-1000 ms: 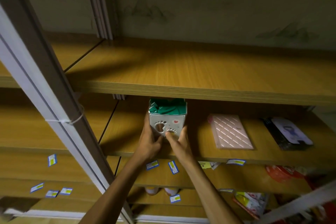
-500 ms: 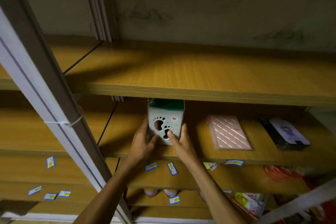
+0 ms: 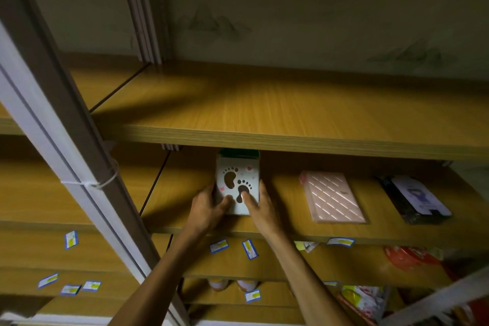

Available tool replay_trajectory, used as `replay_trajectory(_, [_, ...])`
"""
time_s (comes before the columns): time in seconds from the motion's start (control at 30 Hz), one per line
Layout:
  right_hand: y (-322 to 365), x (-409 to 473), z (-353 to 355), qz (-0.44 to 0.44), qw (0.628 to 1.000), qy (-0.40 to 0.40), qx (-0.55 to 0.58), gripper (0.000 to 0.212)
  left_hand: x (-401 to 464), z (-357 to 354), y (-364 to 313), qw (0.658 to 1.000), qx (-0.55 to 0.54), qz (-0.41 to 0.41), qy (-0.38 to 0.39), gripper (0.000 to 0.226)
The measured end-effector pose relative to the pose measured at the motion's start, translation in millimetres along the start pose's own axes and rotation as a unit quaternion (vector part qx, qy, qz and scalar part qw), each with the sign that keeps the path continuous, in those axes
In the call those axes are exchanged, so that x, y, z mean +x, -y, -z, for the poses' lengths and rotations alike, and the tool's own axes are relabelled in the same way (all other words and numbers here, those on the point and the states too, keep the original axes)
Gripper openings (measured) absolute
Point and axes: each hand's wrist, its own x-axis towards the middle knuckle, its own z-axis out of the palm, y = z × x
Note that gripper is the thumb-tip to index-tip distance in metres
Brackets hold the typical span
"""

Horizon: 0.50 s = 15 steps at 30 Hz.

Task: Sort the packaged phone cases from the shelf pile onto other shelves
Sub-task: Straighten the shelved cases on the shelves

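A white packaged phone case with footprint cut-outs (image 3: 238,177) lies almost flat on the middle wooden shelf (image 3: 185,193), its green far end tucked under the shelf above. My left hand (image 3: 206,206) grips its near left corner and my right hand (image 3: 260,206) grips its near right side, thumb on top. To the right on the same shelf lie a pink case with diagonal stripes (image 3: 332,196) and a black packaged case with a purple picture (image 3: 414,198).
The upper shelf board (image 3: 291,114) juts out above the hands. A grey metal upright (image 3: 66,161) slants across the left. Blue and yellow price tags (image 3: 234,246) stick to lower shelf edges. Red and yellow packets (image 3: 407,258) sit at lower right.
Both hands have tipped the footprint case from leaning up to nearly flat and pushed it farther back on the shelf. More of its white face shows.
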Motion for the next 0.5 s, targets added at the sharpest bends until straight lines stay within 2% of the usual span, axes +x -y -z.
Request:
replay_trajectory(0.23, [-6, 9, -2, -0.015, 0.997, 0.014, -0.080, 0.079, 10, -2, 8, 0.997, 0.062, 0.054, 0.012, 0.038])
replay_trajectory(0.4, [-8, 14, -5, -0.025, 0.994, 0.032, -0.098, 0.081, 10, -7, 1, 0.994, 0.095, 0.035, 0.029, 0.013])
replay_trajectory(0.5, [-7, 14, -7, -0.012, 0.992, 0.027, -0.119, 0.081, 12, -7, 3, 0.991, 0.125, 0.029, 0.030, 0.020])
